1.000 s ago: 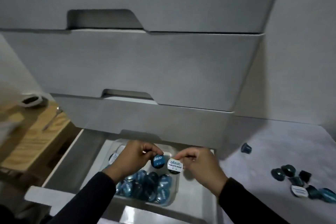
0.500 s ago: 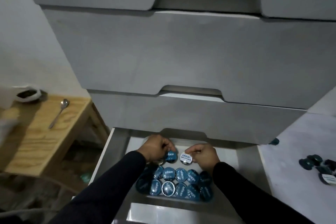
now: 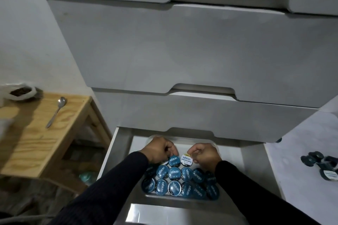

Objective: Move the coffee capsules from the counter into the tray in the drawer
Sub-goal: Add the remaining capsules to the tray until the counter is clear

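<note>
A: Head view, item one: open drawer (image 3: 117, 151), lowest of a grey stack, pulled out toward the person. Contents?

B: One clear tray (image 3: 182, 197) lying in the drawer. In its near half, two packed rows of blue-lidded coffee capsules (image 3: 174, 179), lids up, touching each other. The far half of the tray is mostly hidden behind the hands.

A: Item two: left hand (image 3: 159, 150).

B: Above the far part of the tray, fingers curled, pinching a blue-lidded capsule (image 3: 173, 160) by its rim. That capsule sits just behind the back row, lid toward the camera. Whether it rests on the tray floor cannot be told.

A: Item three: right hand (image 3: 204, 155).

B: Beside the left, fingers and thumb curled, pinching a white-lidded capsule (image 3: 186, 159) at its upper edge. The white lid is just beside the blue one, nearly touching it. Both forearms are in dark sleeves.

A: Item four: the counter (image 3: 292, 170).

B: Pale surface to the right of the drawer. A loose cluster of dark capsules (image 3: 321, 165) lies near the frame edge, one with a pale lid showing. One single capsule (image 3: 279, 140) sits apart, close under the drawer fronts.

A: Other stock?

B: To the left, a wooden side table (image 3: 36, 142) carrying a metal spoon (image 3: 56, 111) and a white bag (image 3: 20, 91) of dark contents.
</note>
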Action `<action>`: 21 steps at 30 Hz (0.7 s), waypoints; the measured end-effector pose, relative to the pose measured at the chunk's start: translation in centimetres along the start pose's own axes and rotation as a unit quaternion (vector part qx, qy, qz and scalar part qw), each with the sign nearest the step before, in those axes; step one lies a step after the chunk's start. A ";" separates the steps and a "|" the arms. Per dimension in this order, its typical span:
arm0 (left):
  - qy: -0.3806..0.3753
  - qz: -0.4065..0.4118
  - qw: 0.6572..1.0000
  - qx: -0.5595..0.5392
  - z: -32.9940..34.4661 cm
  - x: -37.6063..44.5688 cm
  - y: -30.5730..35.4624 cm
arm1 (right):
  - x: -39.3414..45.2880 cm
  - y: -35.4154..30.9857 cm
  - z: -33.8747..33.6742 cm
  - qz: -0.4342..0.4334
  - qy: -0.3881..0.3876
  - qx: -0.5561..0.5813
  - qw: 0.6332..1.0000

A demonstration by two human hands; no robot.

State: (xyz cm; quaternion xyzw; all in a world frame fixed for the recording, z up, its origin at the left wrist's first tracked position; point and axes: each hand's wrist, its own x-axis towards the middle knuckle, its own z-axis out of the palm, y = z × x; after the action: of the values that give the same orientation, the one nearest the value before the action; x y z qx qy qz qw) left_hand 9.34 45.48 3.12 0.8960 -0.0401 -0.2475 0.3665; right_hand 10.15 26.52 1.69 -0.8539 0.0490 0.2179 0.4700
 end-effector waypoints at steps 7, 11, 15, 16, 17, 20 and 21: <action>0.015 0.008 1.000 0.013 -0.1 -0.7 0.2 | -0.4 -0.2 0.0 -0.017 -0.015 -0.056 0.998; 0.059 0.005 0.998 0.026 0.1 -1.9 1.5 | -1.0 -0.8 0.1 -0.062 -0.006 -0.160 0.985; 0.156 0.020 0.976 0.153 1.0 -3.8 2.9 | -2.5 -1.5 0.8 -0.138 0.011 -0.256 0.957; 0.171 0.009 0.971 0.169 1.3 -4.2 3.2 | -3.0 -1.7 1.0 -0.156 0.023 -0.277 0.948; 0.185 0.001 0.966 0.181 1.7 -4.7 3.4 | -3.6 -1.8 1.1 -0.170 0.037 -0.298 0.938; 0.234 -0.026 0.944 0.230 2.9 -6.3 4.2 | -4.9 -2.0 1.3 -0.212 0.067 -0.359 0.906; 0.265 -0.021 0.934 0.237 3.2 -7.0 4.6 | -5.4 -2.1 1.4 -0.222 0.083 -0.372 0.897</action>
State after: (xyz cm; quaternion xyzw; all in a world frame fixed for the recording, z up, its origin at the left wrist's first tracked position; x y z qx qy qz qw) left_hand 2.26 41.85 7.20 0.9906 0.0201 0.0079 0.1350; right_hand 5.44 28.17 4.93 -0.9702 -0.1877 0.0388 0.1481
